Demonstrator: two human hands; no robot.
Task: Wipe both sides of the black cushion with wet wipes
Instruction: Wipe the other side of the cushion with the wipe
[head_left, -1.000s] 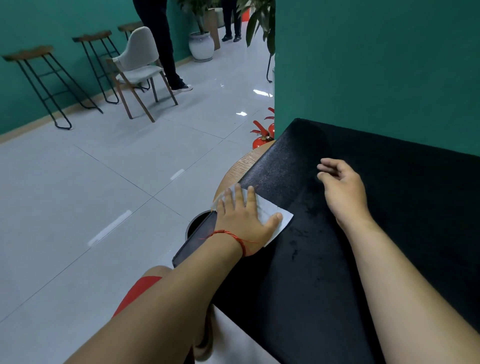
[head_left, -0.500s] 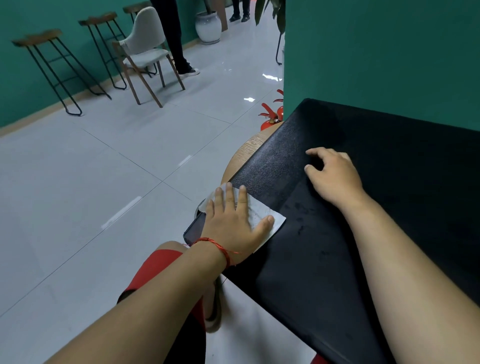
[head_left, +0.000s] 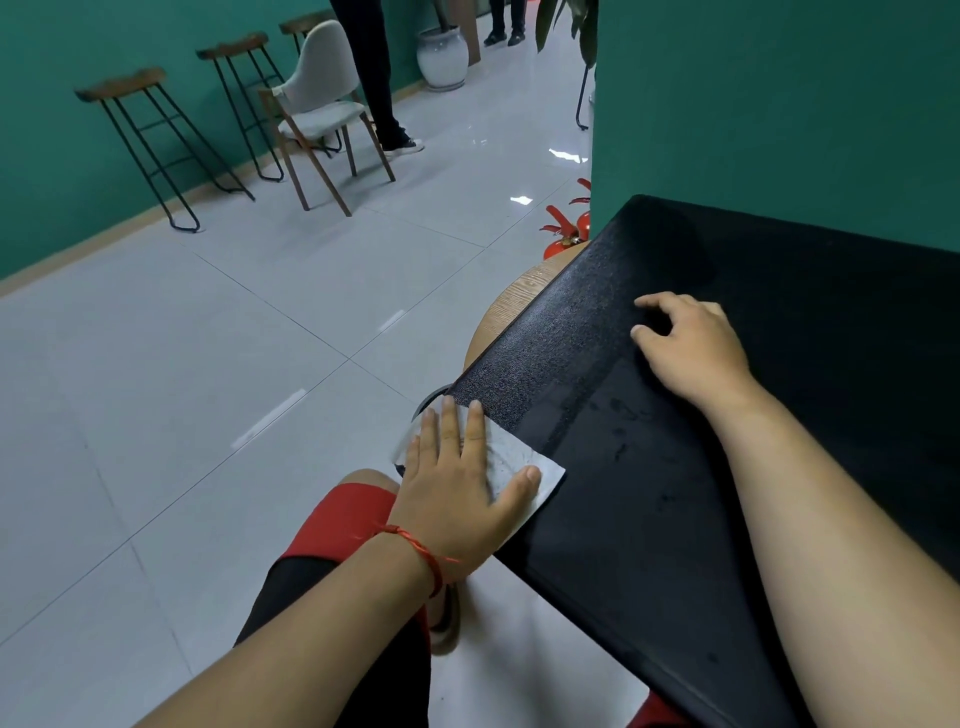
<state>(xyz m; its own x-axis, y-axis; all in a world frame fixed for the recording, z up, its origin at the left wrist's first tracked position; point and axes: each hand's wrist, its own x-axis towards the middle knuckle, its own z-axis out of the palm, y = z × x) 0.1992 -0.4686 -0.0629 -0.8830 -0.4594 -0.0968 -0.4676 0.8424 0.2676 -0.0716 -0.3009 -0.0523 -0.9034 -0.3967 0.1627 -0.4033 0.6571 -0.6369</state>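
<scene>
Sliding nearer along the cushion's left edge over the past second, the left hand (head_left: 457, 488) presses the wet wipe (head_left: 519, 467) flat onto the black cushion (head_left: 779, 519), its fingers (head_left: 449, 426) straight and spread, gripping nothing. Under the outer fingers the wipe now overhangs that edge. Just right of the thumb, damp streaks darken the surface, so I judge this strip of the upward side nearly covered; the underside cannot be seen. Beyond those fingers the right hand (head_left: 691, 348) steadies the cushion, fingertips loosely bent and resting on it, holding nothing, much as before. Past the right fingertips the cushion lies on a round wooden counter (head_left: 524, 291), overhanging it. No brand, label or writing is readable anywhere.
</scene>
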